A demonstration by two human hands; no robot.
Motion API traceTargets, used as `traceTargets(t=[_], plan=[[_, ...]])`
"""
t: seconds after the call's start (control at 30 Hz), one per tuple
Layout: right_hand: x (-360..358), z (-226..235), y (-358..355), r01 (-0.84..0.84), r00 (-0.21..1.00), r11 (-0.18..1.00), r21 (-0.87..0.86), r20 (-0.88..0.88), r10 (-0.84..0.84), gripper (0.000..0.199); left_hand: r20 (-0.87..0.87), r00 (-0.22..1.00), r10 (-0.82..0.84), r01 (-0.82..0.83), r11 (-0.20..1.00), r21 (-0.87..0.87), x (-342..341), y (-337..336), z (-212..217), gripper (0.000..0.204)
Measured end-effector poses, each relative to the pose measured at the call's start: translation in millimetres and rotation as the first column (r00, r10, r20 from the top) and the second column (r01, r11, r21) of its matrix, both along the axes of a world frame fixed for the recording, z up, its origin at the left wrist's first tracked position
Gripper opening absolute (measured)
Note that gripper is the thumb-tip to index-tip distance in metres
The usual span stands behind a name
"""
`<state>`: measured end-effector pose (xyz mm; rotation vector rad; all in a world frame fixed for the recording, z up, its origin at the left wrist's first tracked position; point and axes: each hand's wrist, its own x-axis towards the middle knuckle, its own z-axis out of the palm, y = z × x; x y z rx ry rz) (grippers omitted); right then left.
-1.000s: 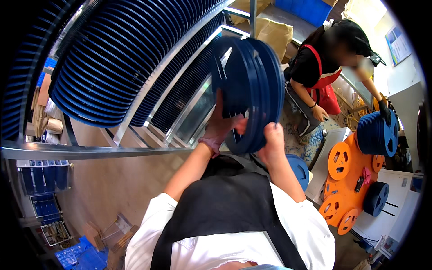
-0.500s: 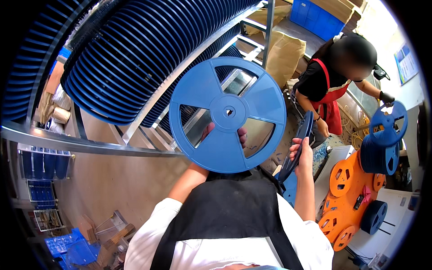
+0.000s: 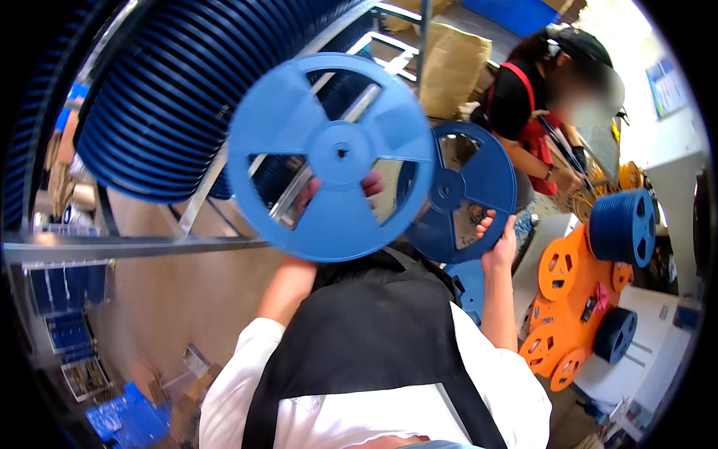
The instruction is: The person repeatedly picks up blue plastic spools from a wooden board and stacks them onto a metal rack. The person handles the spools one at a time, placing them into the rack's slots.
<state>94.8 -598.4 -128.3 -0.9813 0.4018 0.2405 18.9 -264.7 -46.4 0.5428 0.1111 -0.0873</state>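
Note:
A large blue plastic reel (image 3: 329, 224), with three cut-out windows and a small centre hole, faces me in front of my chest. Behind it is my left hand (image 3: 372, 185), closed on the reel from its back side; parts of the fingers show through the windows, the rest is hidden. My right hand (image 3: 499, 243) grips the lower right rim of a darker blue reel (image 3: 486, 176), thumb and fingers pinching the edge. This second reel stands partly behind the first one and overlaps it in view.
A metal rack (image 3: 149, 249) with rows of dark blue reels (image 3: 172, 105) stands at my left. A co-worker in a red apron (image 3: 532, 150) bends at the right, near stacked blue reels (image 3: 621, 228) and an orange table (image 3: 572, 307) bearing orange reels. Brown paper sacking (image 3: 452, 67) stands behind.
The reel in my left hand has shifted left and up. My right hand has turned its reel from edge-on to face-on. The co-worker has leaned down and no longer holds up a blue reel.

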Motion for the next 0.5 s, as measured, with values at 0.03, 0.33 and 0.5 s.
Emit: traceTargets(t=[0.03,0.33,0.5], plan=[[3,-4,0,0.024,1.0,0.997,0.076,0.012,-0.025,0.052,0.005,1.0,0.017,-0.017,0.999,0.048,-5,3,5,0.078],[14,-19,11,0.059,0.998,0.862,0.504,-0.004,-0.066,0.037,0.058,0.992,0.114,-0.127,0.814,0.567,-34,22,30,0.069],[23,-28,20,0.043,0.999,0.815,0.578,-0.043,-0.022,0.044,0.052,0.964,0.262,-0.255,0.844,0.471,-38,5,42,0.066]])
